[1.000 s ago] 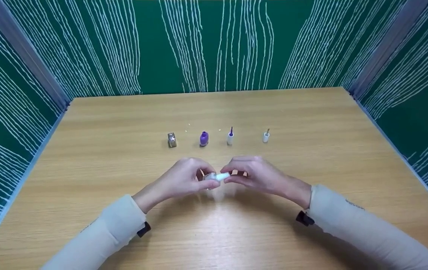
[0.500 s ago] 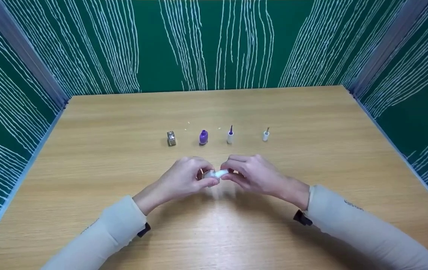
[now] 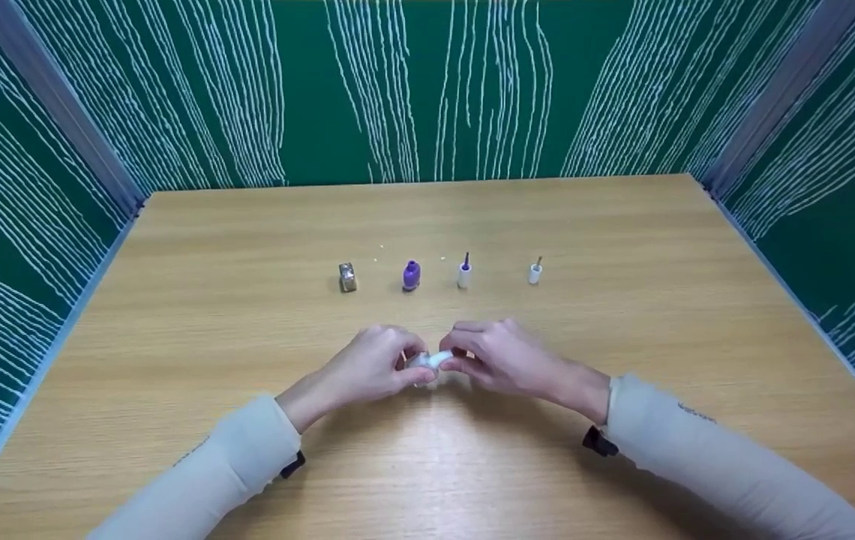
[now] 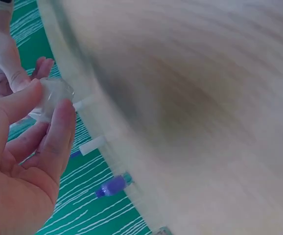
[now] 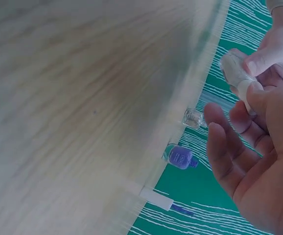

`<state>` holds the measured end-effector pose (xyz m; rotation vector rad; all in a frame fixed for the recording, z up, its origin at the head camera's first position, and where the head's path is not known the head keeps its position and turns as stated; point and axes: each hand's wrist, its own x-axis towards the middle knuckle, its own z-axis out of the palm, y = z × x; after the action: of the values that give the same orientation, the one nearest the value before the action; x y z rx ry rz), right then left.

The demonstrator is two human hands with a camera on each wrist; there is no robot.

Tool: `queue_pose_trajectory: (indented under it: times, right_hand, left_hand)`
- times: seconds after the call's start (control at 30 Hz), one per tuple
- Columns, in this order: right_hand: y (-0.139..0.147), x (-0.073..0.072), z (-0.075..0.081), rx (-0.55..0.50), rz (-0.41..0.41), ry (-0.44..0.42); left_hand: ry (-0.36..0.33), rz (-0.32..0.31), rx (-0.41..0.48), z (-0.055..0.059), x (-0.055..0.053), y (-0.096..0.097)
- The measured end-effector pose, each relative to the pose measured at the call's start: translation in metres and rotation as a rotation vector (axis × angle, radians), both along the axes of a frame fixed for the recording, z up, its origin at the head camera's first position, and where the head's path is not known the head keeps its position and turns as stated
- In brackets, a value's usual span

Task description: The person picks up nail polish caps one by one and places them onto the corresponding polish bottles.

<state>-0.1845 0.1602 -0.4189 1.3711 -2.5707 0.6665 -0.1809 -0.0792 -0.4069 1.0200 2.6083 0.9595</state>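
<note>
Between both hands is a small clear nail polish bottle with a white cap on its neck. My left hand grips the glass body between thumb and fingers. The white cap is pinched by the thumb and fingers of my right hand, whose fingertips hide its far end. The bottle lies tilted, low over the table, cap pointing right. Beyond the hands stand an uncapped purple nail polish bottle and a white cap with a purple brush pointing up.
To the left of the purple bottle is a glittery, brownish-silver bottle. Farther right stands another white brush cap, brush upward. Tiny pale specks lie behind them on the wooden table. Green walls with white streaks rise at the back and sides.
The right hand's fingers have shifted on the white cap and the hand has come slightly closer to the left. The left hand keeps its grip; the standing bottles and caps stay put.
</note>
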Motion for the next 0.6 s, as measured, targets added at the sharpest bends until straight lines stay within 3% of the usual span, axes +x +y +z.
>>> queue_pose_trajectory:
  times: [0.17,0.4,0.6]
  right_hand:
    - [0.001,0.003,-0.005,0.041,0.024,0.038]
    - [-0.002,0.0,0.002,-0.032,0.01,0.011]
    - [-0.007,-0.002,0.004,-0.027,-0.019,-0.016]
  left_hand:
    - [-0.025,-0.013,-0.01,-0.008,0.005,-0.001]
    - [-0.002,0.008,0.049,-0.003,0.006,-0.007]
    - [-0.018,0.018,0.027,0.0,0.004,-0.011]
